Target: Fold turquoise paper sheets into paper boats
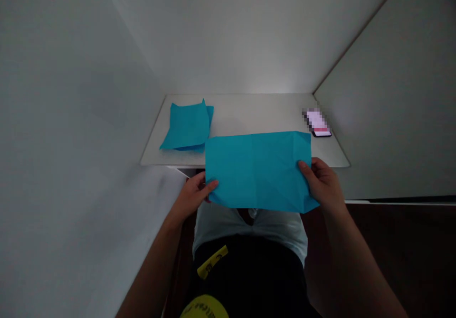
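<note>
A creased blue sheet of paper (252, 171) is stretched between my two hands, over the table's front edge and above my lap. My left hand (195, 191) pinches its left edge, thumb on top. At the right end, my right hand (322, 181) grips the sheet with the thumb in front and the fingers behind. Fold lines cross the paper, and its lower right corner bends outward. Farther back on the left, more blue paper (188, 124) lies in a loose, curled pile on the table.
The white table (245, 111) sits in a corner between pale walls (228, 33). A phone (318, 122) with a lit, pixelated screen rests at the table's right side. A grey panel (399, 99) rises close on the right.
</note>
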`<state>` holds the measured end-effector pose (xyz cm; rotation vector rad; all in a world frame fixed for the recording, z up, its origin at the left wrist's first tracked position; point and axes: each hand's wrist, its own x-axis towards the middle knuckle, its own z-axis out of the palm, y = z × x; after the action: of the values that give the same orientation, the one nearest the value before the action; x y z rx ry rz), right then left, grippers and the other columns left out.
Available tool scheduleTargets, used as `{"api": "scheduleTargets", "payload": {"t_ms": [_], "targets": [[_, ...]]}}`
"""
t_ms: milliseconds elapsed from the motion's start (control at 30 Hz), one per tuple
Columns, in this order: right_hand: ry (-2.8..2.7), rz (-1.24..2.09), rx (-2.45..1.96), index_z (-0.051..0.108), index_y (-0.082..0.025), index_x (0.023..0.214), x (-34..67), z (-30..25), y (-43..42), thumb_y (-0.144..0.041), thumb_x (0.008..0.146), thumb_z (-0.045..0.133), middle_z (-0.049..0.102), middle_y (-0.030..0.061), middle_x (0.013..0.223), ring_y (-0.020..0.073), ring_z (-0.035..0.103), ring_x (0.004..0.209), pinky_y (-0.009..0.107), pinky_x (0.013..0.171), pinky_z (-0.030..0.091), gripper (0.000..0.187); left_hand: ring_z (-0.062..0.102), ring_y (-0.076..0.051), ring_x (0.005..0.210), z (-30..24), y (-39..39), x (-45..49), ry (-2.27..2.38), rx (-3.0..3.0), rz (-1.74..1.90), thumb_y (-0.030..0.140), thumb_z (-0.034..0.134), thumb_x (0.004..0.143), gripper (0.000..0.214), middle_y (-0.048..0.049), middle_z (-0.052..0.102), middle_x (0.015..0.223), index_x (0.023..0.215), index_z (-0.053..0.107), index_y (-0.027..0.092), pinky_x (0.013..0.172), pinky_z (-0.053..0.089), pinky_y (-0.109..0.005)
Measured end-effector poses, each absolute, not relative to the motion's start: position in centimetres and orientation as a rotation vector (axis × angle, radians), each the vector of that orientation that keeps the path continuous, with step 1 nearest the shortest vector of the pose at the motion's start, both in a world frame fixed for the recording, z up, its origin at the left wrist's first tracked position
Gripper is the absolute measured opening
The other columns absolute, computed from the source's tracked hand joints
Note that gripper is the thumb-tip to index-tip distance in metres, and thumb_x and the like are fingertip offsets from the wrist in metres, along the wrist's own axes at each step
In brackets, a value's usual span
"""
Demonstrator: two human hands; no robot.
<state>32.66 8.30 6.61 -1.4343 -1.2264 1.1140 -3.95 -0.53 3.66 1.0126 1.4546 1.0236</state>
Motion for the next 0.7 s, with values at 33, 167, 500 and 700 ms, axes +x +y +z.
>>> {"api": "scheduleTargets", "payload": {"t_ms": [33, 167, 500, 700], "targets": [[-1.225, 1.129, -1.44, 0.068, -0.028, 0.082, 32.3, 6.6, 8.7, -0.077, 0.071, 0.094, 0.068, -0.0012, 0.073, 0.0185, 0.059, 0.066, 0.033, 0.062, 0.053, 0.057, 0.075, -0.023, 0.081, 3.7, -0.7, -4.4, 1.441, 1.015, 0.986, 0.071, 0.085, 0.085, 0.06, -0.0077, 0.083, 0.099, 0.115, 0.078, 0.019, 0.072, 0.064, -0.035], [-1.221, 1.145, -1.45, 0.072, -0.028, 0.087, 30.9, 6.4, 10.2, -0.08, 0.068, 0.095, 0.073, 0.0001, 0.079, 0.0191, 0.062, 0.069, 0.033, 0.061, 0.054, 0.061, 0.065, -0.017, 0.066, 3.6, -1.4, -6.3, 1.378, 1.046, 0.819, 0.062, 0.089, 0.083, 0.052, -0.0045, 0.076, 0.088, 0.107, 0.078, 0.018, 0.058, 0.057, -0.029], [-1.635, 1.327, -1.186, 0.074, -0.025, 0.09, 20.9, 9.7, 23.7, -0.074, 0.069, 0.096, 0.075, 0.0014, 0.081, 0.0189, 0.065, 0.071, 0.034, 0.065, 0.056, 0.058, 0.063, -0.015, 0.059, 3.8, -2.5, -9.2, 1.41, 0.767, 1.218, 0.067, 0.092, 0.079, 0.055, -0.0023, 0.07, 0.077, 0.1, 0.077, 0.019, 0.046, 0.056, -0.025], [-1.583, 1.267, -1.014, 0.072, -0.027, 0.099, 12.8, 12.5, 30.7, -0.073, 0.079, 0.09, 0.08, 0.0031, 0.102, 0.0198, 0.072, 0.091, 0.036, 0.081, 0.062, 0.053, 0.057, -0.012, 0.05, 2.8, 0.9, -9.6, 1.483, 0.356, 1.552, 0.065, 0.104, 0.058, 0.067, 0.0062, 0.06, 0.062, 0.091, 0.068, 0.019, 0.04, 0.049, -0.022]]}}
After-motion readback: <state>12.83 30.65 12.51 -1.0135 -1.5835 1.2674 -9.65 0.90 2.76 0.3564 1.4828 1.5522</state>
